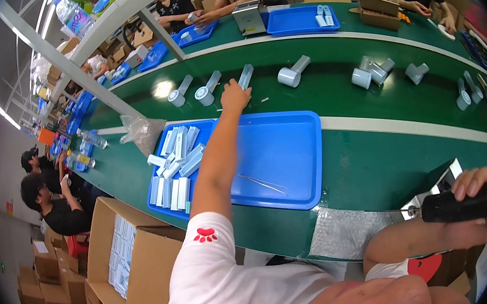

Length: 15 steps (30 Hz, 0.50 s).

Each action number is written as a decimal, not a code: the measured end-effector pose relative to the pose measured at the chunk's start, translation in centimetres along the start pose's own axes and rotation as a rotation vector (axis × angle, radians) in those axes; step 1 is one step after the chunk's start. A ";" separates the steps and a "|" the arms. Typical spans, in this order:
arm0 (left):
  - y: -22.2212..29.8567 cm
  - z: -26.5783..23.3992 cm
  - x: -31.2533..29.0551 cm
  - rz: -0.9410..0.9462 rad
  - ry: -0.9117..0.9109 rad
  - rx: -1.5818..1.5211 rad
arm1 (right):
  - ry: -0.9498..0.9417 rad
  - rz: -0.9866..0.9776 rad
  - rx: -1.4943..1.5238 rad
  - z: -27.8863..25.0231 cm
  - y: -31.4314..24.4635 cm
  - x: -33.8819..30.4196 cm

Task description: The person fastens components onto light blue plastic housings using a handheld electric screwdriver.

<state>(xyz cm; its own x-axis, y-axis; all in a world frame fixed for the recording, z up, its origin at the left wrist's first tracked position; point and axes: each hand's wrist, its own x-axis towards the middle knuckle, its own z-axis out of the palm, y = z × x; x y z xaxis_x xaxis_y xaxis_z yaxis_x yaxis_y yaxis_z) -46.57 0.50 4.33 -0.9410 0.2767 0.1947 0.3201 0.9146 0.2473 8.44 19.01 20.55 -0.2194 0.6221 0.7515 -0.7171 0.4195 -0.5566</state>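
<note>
My left hand (236, 96) reaches across to the green belt, its fingers closed around the near end of a pale plastic part with a grooved handle (246, 75). The hand hides the rest of that part. Similar parts, each a round cup with a handle, lie along the belt, such as a white one (205, 96) to the left and another (289, 77) to the right. At the lower right, the fingers of my right hand (472, 182) wrap over a black electric screwdriver (460, 204), its metal bit pointing left.
Below my left arm lies a blue tray (280, 160) with thin metal rods (262, 183); pale blue pieces (179, 144) crowd a tray at its left. Nearby are a clear bag (144, 133), bubble wrap (345, 230) and an open carton (149, 277). Other people work across the belt and at left.
</note>
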 end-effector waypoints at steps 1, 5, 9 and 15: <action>0.1 0.0 -1.2 0.074 0.037 -0.119 | 0.050 0.000 0.128 0.9 -0.3 -0.2; -0.2 -1.3 -6.0 0.477 0.264 -0.512 | 0.143 0.009 0.265 2.1 -0.7 0.0; 5.3 -7.6 -17.6 0.287 -0.209 -1.143 | -0.004 0.142 0.244 1.7 -0.5 0.1; 9.2 -8.8 -32.4 0.238 -0.556 -1.550 | 0.032 0.068 -0.115 -2.4 -5.0 -0.7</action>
<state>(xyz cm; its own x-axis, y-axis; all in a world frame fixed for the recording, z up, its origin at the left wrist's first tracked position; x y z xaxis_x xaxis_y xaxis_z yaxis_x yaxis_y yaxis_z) -12.15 -2.60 8.62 -0.6708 0.7336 0.1085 -0.0694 -0.2078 0.9757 13.76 18.09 21.98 -0.2425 0.6717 0.7000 -0.6200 0.4477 -0.6444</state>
